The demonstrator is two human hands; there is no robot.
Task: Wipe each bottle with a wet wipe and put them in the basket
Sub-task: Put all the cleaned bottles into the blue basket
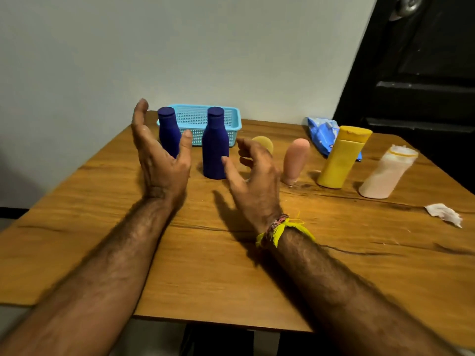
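While both hands are hovering empty above the table [102, 253], nothing is being wiped yet. The left hand [160, 160] is standing edge-up with fingers spread loose, just in front of the far blue bottle [169, 131]; the right hand [253, 176] is hanging with fingers loosely curled beside the near blue bottle [215, 147], holding nothing. That framing suggests this bottle is being lined up first. Behind them, at the far edge, the basket [232, 119] is sitting without bottles inside. Rightward, the pink tube [295, 160], yellow bottle [341, 158] and pale bottle [388, 173] are waiting in a row, with the wipes pack [321, 134] behind and a crumpled wipe [443, 214] near the right edge.
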